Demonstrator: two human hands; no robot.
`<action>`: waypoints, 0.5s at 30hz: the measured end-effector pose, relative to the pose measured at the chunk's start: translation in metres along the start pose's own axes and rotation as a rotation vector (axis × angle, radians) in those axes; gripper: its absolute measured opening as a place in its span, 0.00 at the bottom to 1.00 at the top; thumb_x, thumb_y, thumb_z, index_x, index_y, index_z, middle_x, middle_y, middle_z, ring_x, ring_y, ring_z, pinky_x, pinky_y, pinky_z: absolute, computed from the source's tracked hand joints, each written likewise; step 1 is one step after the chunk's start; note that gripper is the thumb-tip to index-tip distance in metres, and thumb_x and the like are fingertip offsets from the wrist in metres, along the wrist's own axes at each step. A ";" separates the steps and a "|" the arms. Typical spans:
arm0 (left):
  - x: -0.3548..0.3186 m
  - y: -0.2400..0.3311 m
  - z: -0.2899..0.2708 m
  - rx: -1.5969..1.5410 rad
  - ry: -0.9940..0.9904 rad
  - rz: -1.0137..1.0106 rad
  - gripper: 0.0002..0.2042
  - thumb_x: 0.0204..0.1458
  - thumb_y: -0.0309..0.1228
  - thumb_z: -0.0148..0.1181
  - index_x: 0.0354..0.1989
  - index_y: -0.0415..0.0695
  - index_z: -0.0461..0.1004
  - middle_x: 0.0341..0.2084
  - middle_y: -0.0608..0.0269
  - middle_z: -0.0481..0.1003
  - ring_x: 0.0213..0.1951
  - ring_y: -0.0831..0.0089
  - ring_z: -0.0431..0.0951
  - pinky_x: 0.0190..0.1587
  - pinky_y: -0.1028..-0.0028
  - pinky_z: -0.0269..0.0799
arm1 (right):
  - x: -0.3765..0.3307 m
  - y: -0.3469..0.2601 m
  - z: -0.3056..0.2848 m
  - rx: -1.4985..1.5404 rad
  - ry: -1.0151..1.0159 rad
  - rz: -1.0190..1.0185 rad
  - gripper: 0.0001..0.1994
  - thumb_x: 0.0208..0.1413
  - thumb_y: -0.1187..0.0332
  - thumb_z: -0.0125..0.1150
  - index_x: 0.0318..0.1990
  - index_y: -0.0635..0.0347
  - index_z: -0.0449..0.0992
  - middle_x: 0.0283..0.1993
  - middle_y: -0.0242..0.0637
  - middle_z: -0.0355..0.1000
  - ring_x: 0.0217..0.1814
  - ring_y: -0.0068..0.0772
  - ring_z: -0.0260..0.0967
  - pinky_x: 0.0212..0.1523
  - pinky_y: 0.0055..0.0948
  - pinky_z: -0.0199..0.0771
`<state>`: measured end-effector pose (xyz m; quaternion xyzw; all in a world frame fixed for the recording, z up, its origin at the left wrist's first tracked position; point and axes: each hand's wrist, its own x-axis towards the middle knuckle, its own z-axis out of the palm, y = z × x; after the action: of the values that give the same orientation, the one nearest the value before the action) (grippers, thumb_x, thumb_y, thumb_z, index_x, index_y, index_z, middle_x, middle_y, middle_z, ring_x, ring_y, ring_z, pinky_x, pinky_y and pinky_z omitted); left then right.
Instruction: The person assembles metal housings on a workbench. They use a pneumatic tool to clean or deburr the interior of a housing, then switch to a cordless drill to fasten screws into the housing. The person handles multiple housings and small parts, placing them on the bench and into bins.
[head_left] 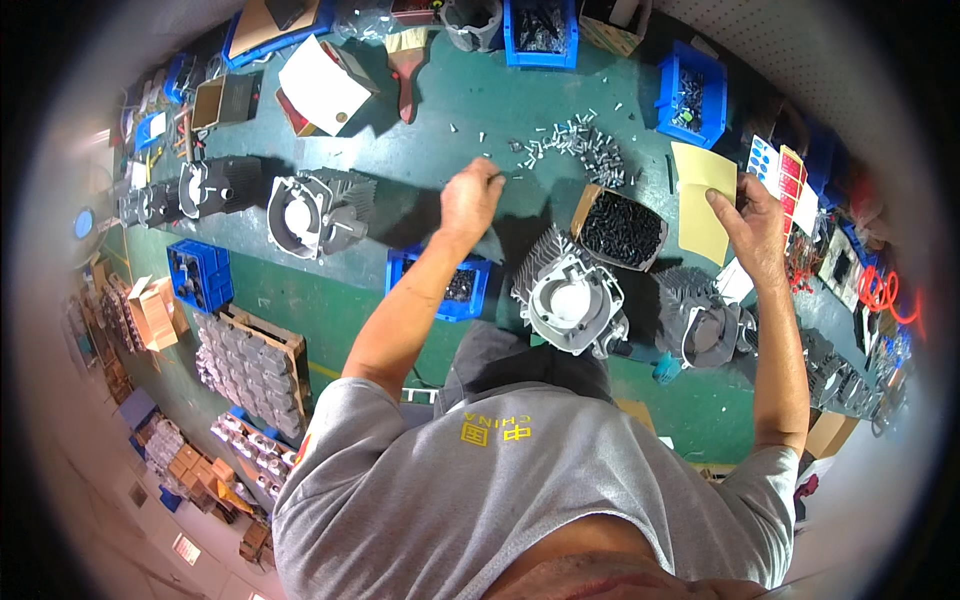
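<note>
My left hand [468, 208] is over the green workbench, its fingers closed in a pinch. A small dark bit shows at the fingertips, too small to name. To its right lies a loose pile of small silver screws [580, 143]. My right hand [755, 228] grips a pale yellow sheet [704, 185] by its right side, thumb on top. Between my hands sits an open carton of black screws [622, 228]. Close in front of me stands a finned metal housing [570, 300] with a round opening. Another such housing [703, 318] lies to its right.
More finned housings [310, 215] line the bench on the left. Blue bins stand at the near edge [395, 272], far middle [541, 60] and far right [700, 132]. A brush [407, 72] and a white sheet [322, 85] lie at the back. Red coiled tubing [880, 292] is far right.
</note>
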<state>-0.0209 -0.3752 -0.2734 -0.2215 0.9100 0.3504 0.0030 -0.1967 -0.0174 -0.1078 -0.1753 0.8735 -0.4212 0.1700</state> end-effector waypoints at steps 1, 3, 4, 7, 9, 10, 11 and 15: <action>0.000 -0.005 -0.008 0.021 0.039 0.010 0.09 0.57 0.35 0.65 0.40 0.43 0.77 0.33 0.49 0.82 0.40 0.44 0.82 0.44 0.52 0.76 | -0.002 0.001 -0.001 0.021 0.010 -0.008 0.11 0.60 0.69 0.69 0.43 0.68 0.78 0.32 0.35 0.79 0.32 0.18 0.73 0.34 0.25 0.75; -0.001 -0.017 -0.029 0.222 -0.005 -0.097 0.10 0.58 0.37 0.64 0.40 0.44 0.78 0.33 0.49 0.82 0.40 0.43 0.82 0.45 0.52 0.76 | -0.005 0.000 -0.006 0.049 0.037 -0.016 0.11 0.60 0.68 0.69 0.43 0.68 0.78 0.32 0.35 0.79 0.33 0.19 0.73 0.34 0.26 0.75; 0.000 -0.030 -0.033 0.253 -0.049 -0.134 0.11 0.58 0.38 0.64 0.41 0.44 0.78 0.34 0.47 0.82 0.40 0.43 0.82 0.45 0.51 0.77 | -0.004 -0.006 -0.012 -0.099 0.038 0.017 0.12 0.59 0.67 0.70 0.43 0.68 0.78 0.32 0.35 0.79 0.33 0.20 0.73 0.34 0.27 0.74; 0.004 -0.056 -0.027 0.294 -0.139 -0.201 0.12 0.58 0.39 0.64 0.41 0.44 0.77 0.34 0.44 0.82 0.41 0.42 0.82 0.46 0.50 0.77 | -0.003 -0.013 -0.016 -0.048 0.034 0.023 0.13 0.59 0.65 0.70 0.42 0.68 0.79 0.31 0.35 0.78 0.32 0.21 0.73 0.34 0.26 0.74; 0.004 -0.056 -0.026 0.297 -0.150 -0.179 0.11 0.57 0.38 0.64 0.41 0.44 0.78 0.35 0.43 0.82 0.41 0.41 0.82 0.47 0.50 0.77 | -0.005 -0.013 -0.015 -0.050 0.053 -0.010 0.13 0.59 0.65 0.70 0.41 0.68 0.79 0.31 0.35 0.78 0.32 0.20 0.73 0.34 0.26 0.75; 0.007 -0.055 -0.023 0.317 -0.136 -0.166 0.10 0.56 0.37 0.64 0.40 0.44 0.79 0.34 0.43 0.82 0.40 0.41 0.82 0.46 0.50 0.77 | -0.006 -0.015 -0.017 -0.081 0.053 -0.028 0.13 0.59 0.65 0.70 0.42 0.67 0.80 0.31 0.36 0.78 0.32 0.21 0.74 0.34 0.26 0.75; 0.010 -0.054 -0.021 0.338 -0.122 -0.154 0.09 0.55 0.35 0.64 0.38 0.43 0.79 0.33 0.43 0.82 0.40 0.41 0.82 0.46 0.50 0.78 | -0.007 -0.015 -0.018 -0.093 0.053 -0.026 0.13 0.59 0.65 0.70 0.42 0.67 0.80 0.31 0.36 0.79 0.31 0.21 0.74 0.34 0.26 0.75; 0.012 -0.050 -0.024 0.293 -0.096 -0.099 0.08 0.53 0.33 0.63 0.35 0.42 0.82 0.30 0.45 0.82 0.38 0.42 0.82 0.44 0.51 0.78 | -0.010 -0.010 -0.023 -0.101 0.054 -0.018 0.13 0.59 0.65 0.70 0.42 0.67 0.80 0.30 0.36 0.79 0.31 0.21 0.74 0.33 0.25 0.75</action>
<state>-0.0081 -0.4288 -0.2890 -0.2464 0.9382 0.2233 0.0960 -0.1963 -0.0032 -0.0847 -0.1801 0.8962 -0.3827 0.1338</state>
